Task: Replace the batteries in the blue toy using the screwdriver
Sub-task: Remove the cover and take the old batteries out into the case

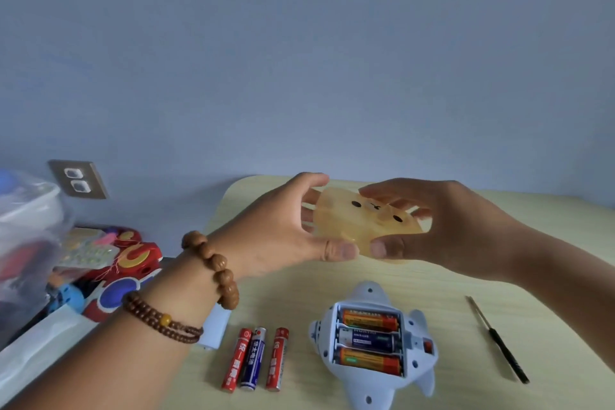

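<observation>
Left hand [286,230] and right hand [442,226] each pinch a translucent yellow case [362,226] printed with a face. Blue toy [420,321] lies below both hands, untouched, compartment open, three cells fitted. Loose batteries [254,358] carry apparently Chinese print, too blurred to read. Screwdriver [499,343] lies right of toy.

Soft, even daylight (faint shadows); wide-angle bending and blur at the edges.

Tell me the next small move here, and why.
Probably pry open the translucent yellow case at its near edge: the left hand and right hand both pinch it, thumbs close together there. The blue toy lies open with three batteries seated, loose batteries beside it, the screwdriver untouched.
</observation>
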Demonstrator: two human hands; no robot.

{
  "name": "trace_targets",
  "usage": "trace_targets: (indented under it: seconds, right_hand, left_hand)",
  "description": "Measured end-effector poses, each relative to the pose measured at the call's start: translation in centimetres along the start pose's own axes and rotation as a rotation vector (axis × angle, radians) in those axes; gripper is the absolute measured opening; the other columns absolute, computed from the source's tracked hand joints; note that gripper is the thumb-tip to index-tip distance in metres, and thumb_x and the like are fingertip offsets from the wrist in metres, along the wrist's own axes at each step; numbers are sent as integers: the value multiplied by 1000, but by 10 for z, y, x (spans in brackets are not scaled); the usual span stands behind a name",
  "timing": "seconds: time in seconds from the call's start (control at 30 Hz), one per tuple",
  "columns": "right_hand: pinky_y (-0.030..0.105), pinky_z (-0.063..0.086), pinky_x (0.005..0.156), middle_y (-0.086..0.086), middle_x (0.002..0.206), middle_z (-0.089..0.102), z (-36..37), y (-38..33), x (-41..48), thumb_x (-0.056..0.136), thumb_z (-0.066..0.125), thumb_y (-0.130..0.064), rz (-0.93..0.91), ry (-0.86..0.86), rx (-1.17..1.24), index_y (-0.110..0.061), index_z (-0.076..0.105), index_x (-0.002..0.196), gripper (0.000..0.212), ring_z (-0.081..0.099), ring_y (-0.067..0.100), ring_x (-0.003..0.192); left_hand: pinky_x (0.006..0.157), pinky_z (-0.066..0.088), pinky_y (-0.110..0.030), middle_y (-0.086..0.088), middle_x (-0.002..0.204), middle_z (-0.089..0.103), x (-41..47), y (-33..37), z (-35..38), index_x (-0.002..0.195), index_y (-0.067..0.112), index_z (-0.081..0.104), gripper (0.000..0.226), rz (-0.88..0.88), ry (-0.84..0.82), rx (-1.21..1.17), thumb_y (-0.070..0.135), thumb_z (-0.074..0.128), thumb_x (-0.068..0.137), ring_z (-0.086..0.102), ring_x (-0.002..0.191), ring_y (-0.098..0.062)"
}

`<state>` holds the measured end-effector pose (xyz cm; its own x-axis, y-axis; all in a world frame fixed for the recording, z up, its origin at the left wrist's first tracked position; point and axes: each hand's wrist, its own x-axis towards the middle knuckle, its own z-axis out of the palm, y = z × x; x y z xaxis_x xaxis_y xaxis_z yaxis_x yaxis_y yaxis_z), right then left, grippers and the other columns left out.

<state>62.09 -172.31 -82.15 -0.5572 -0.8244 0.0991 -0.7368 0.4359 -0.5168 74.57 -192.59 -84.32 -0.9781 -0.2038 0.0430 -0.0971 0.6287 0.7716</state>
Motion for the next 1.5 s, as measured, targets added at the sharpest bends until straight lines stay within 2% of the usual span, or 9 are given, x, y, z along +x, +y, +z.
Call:
trace_targets:
  seconds: [0.13, 0.43, 0.57, 0.67, 0.73, 0.93, 1.1, 1.27, 1.5]
  right_hand:
    - [33, 55, 96, -26, 117, 68, -4, -4, -5, 64, 71, -72, -31, 26, 68, -41, 58, 132, 77, 64, -3, 106]
    - [32, 55, 97, -24, 112, 74, -5, -10, 1, 63, 82, -57, 12, 64, 251, -39, 70, 119, 60, 68, -5, 102]
    - [59, 52, 95, 25, 105, 71, -11, -8, 4, 79, 69, -56, -6, 17, 430, -5, 74, 108, 60, 67, 40, 97]
    - [49, 61, 85, 10, 99, 78, -15, -7, 9, 84, 68, -52, 34, 64, 533, -14, 76, 107, 45, 76, 28, 87]
    - [47, 63, 78, 9, 100, 77, -13, -9, 15, 87, 62, -49, 69, 164, 586, -14, 74, 103, 40, 78, 27, 81]
    - [38, 65, 69, 7, 68, 75, -4, 2, 43, 94, 59, -47, 206, 393, 470, -17, 69, 90, 32, 77, 24, 61]
    - [28, 53, 48, -2, 72, 76, 17, 25, 60, 95, 62, -34, 239, 325, 282, -21, 71, 82, 20, 69, 9, 52]
    - [21, 38, 53, -12, 72, 64, 37, 34, 65, 94, 62, -37, 233, 270, 107, -23, 74, 88, 19, 59, 5, 63]
    - [20, 41, 53, -14, 77, 66, 53, 43, 63, 91, 65, -43, 298, 200, 104, -25, 79, 88, 23, 55, 0, 66]
  left_hand:
    - [100, 55, -39, 11, 128, 69, 2, -5, 0, 134, 32, 56, 105, 49, -6, -235, 67, 88, 41, 68, 114, -6]
    - [100, 55, -38, 9, 121, 74, -3, -9, 2, 131, 27, 59, 86, 63, 55, -363, 32, 92, 52, 71, 109, -7]
    - [101, 54, -44, 0, 128, 70, -6, -12, 6, 139, 24, 51, 94, 121, 23, -404, 24, 95, 57, 69, 116, -15]
    - [98, 56, -42, -1, 126, 72, -8, -13, 9, 140, 31, 36, 103, 133, 67, -476, 27, 95, 56, 71, 114, -14]
    - [98, 56, -36, -2, 126, 71, -8, -13, 12, 125, 29, 35, 85, 183, 60, -475, 25, 92, 63, 70, 115, -14]
    - [107, 46, -19, 21, 134, 57, -10, -15, 17, 78, 29, 65, 33, 257, 228, 52, 55, 80, 65, 53, 126, 9]
    - [88, 38, -4, 23, 104, 56, -15, -19, 15, 76, 34, 76, 19, 332, 231, 310, 50, 81, 68, 56, 103, 2]
    - [79, 49, -17, 20, 88, 59, -19, -22, 24, 84, 33, 80, 9, 375, 136, 424, 29, 84, 78, 57, 91, 1]
    - [75, 45, -6, 22, 86, 67, -21, -23, 23, 82, 32, 83, 14, 292, 77, 341, 21, 88, 74, 62, 89, 3]
